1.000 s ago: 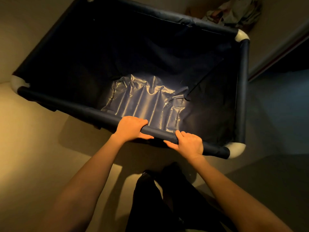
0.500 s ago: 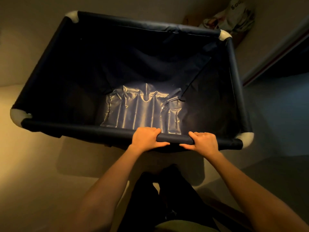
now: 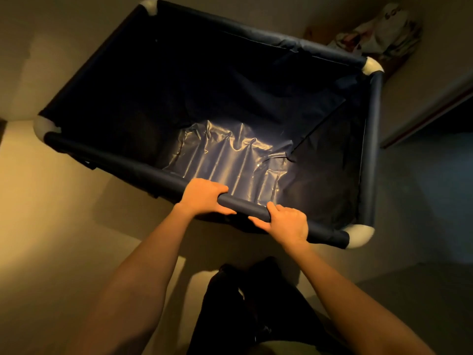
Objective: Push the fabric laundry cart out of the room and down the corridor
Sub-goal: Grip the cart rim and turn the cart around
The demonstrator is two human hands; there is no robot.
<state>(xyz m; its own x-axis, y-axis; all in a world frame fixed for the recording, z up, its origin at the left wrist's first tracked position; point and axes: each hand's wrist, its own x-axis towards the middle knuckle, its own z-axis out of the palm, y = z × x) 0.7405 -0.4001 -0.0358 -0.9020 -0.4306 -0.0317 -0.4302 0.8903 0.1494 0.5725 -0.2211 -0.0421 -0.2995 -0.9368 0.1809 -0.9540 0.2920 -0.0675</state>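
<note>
**Both hands on the near rail of the cart**

While the room is dim and lit from the left, the fabric laundry cart (image 3: 256,103) stands on the floor (image 3: 51,226) directly in front of the person, seen from above and turned a little, so that its near rail (image 3: 128,165) runs from upper left down to lower right. The cart is dark blue, with pale rounded corner pieces (image 3: 359,235) at the four corners of the top frame. Inside, only a shiny, wrinkled lining (image 3: 230,160) at the bottom catches the light; the rest of the inside is too dark to read.

The left hand (image 3: 204,198) is closed over the near rail from above, fingers curled over the far side and thumb under it. The right hand (image 3: 288,222) is wrapped around the same rail just beside it, toward the right corner, thumb pointing along the rail. The two hands are near each other but do not touch. Both forearms are bare and stretched forward.

Below the hands, the person's dark trousers (image 3: 256,303) are visible. Beyond the far right corner of the cart, a bundle of pale bags (image 3: 384,32) lies against the wall. At the right edge a dark door frame (image 3: 435,111) runs diagonally.
</note>
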